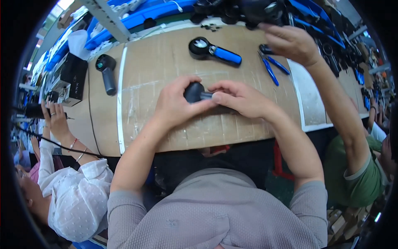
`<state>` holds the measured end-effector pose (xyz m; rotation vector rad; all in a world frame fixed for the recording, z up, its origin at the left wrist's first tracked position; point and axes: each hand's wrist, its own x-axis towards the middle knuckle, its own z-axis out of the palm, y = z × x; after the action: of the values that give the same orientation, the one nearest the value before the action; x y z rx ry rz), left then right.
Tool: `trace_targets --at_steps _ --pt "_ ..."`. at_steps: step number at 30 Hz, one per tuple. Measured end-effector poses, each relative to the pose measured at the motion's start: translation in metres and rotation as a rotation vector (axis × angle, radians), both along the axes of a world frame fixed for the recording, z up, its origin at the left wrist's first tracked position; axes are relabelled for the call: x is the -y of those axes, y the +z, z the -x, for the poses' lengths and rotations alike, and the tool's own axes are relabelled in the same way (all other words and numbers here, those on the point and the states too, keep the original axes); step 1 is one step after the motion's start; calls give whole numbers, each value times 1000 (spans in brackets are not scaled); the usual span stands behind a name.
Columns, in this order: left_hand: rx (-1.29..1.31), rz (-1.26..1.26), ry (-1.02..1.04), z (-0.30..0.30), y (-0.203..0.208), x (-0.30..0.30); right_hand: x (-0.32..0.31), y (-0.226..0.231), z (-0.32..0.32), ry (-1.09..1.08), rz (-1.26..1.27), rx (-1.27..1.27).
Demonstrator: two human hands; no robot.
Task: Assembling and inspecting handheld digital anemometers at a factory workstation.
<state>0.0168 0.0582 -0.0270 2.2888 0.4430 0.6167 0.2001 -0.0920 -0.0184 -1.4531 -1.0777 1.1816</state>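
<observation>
Both my hands are on a small handheld fan (pixel 194 92) with a dark round head and a grey handle, over the cardboard-topped bench. My left hand (pixel 174 99) is closed round the head. The fingers of my right hand (pixel 242 99) pinch the handle, hiding most of it. Farther off lies a black handheld fan with a blue handle (pixel 226 55). A grey-handled fan (pixel 108 76) rests to the left, its round head pointing away from me.
Blue-handled pliers (pixel 271 68) lie at the right, beneath a co-worker's outstretched arm (pixel 336 89). At the left, another co-worker's hand (pixel 58 118) is on a dark tool near a black box (pixel 74 79). Blue bins (pixel 137 18) of parts line the far side.
</observation>
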Motion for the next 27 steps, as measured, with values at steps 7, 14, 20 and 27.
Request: trace_targets --at_steps 7,14,20,27 --pt "285 689 93 4 -29 -59 -49 10 5 34 68 -40" --pt "447 683 138 9 -26 -63 -71 -8 13 -11 54 -502" --pt "413 591 118 15 -24 -63 -64 -17 28 39 166 -664" --pt "477 615 61 14 -20 -61 -62 -13 39 7 157 -696"
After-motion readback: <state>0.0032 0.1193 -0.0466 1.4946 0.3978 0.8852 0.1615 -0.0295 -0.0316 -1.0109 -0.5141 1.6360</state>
